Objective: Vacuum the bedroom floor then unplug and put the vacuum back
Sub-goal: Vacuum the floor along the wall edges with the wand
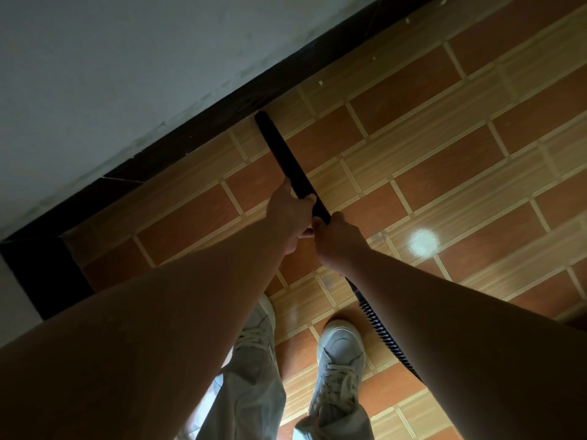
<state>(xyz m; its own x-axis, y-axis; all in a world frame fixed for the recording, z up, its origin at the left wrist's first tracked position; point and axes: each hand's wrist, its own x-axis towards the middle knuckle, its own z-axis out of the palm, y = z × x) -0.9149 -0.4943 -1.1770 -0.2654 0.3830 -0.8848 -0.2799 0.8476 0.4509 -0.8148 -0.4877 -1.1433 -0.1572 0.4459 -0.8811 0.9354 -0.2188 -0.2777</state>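
Forearms over half-hidden ribbed hose (378, 325)

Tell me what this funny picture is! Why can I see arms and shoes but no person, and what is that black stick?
The camera sits on a person's head and looks down, so you see only what they see: their own arms, hands and shoes. No robot is here. The left hand and the right hand both grip the black vacuum tube, one just behind the other. The tube's far tip reaches the dark baseboard at the bottom of the white wall. A ridged hose runs back from the right hand, past the right shoe. The left shoe peeks out from under the left arm. The floor has orange and tan tiles, with a bright spot of light shining on it. The picture is rather dark.
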